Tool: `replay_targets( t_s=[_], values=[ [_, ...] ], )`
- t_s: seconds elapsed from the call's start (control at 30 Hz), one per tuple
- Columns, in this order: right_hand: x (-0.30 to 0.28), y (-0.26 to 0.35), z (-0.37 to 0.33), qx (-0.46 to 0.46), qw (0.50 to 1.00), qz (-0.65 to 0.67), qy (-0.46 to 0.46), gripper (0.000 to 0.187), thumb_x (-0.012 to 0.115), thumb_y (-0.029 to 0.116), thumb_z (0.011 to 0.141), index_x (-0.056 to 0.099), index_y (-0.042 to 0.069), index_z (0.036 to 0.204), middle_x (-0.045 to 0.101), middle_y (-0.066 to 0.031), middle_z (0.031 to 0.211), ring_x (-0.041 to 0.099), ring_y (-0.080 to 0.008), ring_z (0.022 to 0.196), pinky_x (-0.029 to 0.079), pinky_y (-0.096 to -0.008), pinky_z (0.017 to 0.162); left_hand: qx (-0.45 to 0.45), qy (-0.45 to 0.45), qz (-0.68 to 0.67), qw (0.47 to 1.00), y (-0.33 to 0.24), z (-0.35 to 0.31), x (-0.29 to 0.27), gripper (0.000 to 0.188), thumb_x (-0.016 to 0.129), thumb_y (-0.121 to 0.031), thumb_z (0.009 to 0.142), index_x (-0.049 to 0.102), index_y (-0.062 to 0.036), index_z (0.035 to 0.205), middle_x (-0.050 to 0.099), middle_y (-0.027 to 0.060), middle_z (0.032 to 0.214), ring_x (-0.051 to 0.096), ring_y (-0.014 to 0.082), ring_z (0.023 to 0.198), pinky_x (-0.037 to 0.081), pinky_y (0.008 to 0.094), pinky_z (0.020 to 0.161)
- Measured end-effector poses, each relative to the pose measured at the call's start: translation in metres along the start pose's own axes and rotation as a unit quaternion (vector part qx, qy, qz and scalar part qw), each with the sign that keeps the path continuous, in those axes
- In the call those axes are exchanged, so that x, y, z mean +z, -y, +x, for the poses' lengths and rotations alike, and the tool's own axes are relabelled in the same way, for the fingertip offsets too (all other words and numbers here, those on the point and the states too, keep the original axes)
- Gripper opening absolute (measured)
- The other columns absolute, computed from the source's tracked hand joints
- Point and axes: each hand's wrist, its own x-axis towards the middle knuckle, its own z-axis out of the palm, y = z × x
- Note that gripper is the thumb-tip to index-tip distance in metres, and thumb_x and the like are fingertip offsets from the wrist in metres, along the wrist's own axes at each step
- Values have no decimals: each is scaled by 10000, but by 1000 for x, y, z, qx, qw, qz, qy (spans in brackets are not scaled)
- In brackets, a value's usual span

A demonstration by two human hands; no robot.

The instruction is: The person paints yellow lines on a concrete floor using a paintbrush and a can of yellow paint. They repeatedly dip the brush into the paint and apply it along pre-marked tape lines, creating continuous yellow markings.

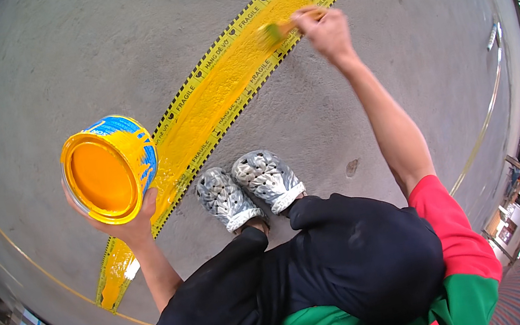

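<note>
Clasping a paint can (134, 152), left fingers (150, 201) mostly hidden behind, right fingers (312, 22) pinching a blurred brush (282, 29)

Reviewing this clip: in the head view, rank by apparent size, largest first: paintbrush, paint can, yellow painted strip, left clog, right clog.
1. Yellow painted strip
2. Paint can, probably enlarged by being nearer the camera
3. Left clog and right clog: alike, so unranked
4. Paintbrush, blurred and partly covered by the right hand

Bright, diffuse light; white glare on wet paint (222, 92); brush (278, 29) motion-blurred; rim dark, curved.
</note>
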Motion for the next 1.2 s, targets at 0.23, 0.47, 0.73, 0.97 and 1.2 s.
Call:
replay_targets(
  t_s=[0.23,0.47,0.73,0.97,1.2],
  values=[
    [-20,-25,39,-198,929,-88,-301,252,678,244,931,731,2,889,732,-130,755,676,-236,632,540,-379,599,-10,-15,-9,1000,-2,-1,2,1177,905,-483,601,303,-76,1526,444,130,1485,452,301,1390,348,463,1189],
    [62,-8,-83,-198,975,10,-100,213,681,205,921,694,23,812,691,-116,698,649,-186,586,530,-323,546,7,-1,3,1000,-1,-1,4,1176,906,-456,597,294,-82,1528,445,127,1482,455,300,1386,357,464,1182],
    [18,-8,-19,-117,986,2,-122,221,657,190,918,695,13,791,688,-85,670,614,-110,537,449,-234,410,0,12,-3,1000,-2,2,7,1171,903,-459,606,285,-94,1532,438,122,1487,450,297,1388,355,458,1189],
    [20,-6,-21,-162,971,-43,-168,215,666,181,906,686,9,778,700,-97,693,624,-130,527,507,-273,470,-4,6,-16,1000,-4,3,7,1152,901,-446,611,292,-102,1526,446,120,1477,454,295,1385,351,457,1193],
    [10,0,-21,-75,986,42,-140,195,668,172,897,711,-6,831,719,-110,704,654,-140,548,530,-257,502,-10,6,-14,1000,-5,1,7,1151,910,-418,599,301,-94,1520,458,114,1464,465,297,1373,368,453,1183]
  ],
)
